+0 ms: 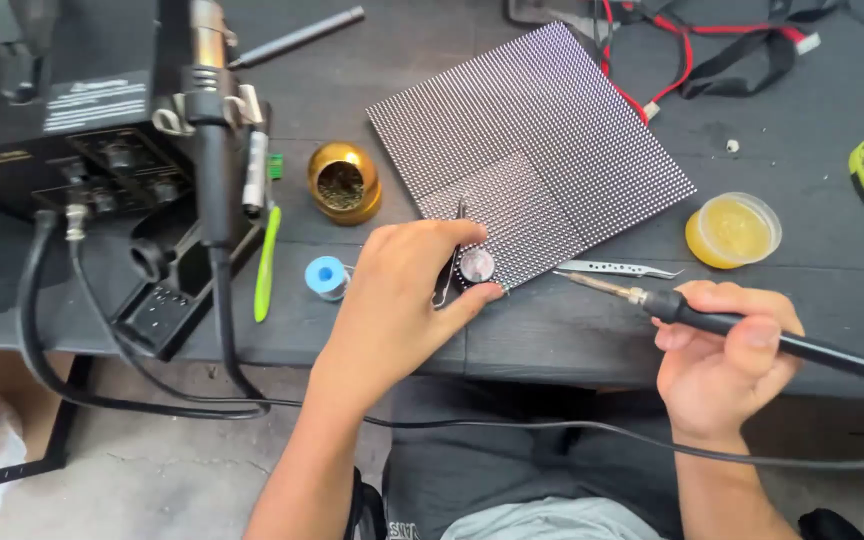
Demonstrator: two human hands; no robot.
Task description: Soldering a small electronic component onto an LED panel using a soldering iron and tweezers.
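Observation:
My left hand (pixel 402 300) grips a small black magnifier with a round lens (pixel 475 265), pressed against the near corner of a square dotted LED panel (pixel 542 140) lying on the dark table (pixel 552 335). My right hand (pixel 722 365) holds a black soldering iron (pixel 712 320), tip pointing left toward the panel's corner but still apart from it. Its cable runs off to the right.
Metal tweezers (pixel 617 268) lie beside the panel. A yellow flux tub (pixel 733 230), a gold tip-cleaner ball (pixel 344 182), a blue solder spool (pixel 327 277) and a green tool (pixel 267 260) sit nearby. A black soldering station (pixel 102 140) with cables occupies the left. Red-black wires (pixel 712 50) lie far back.

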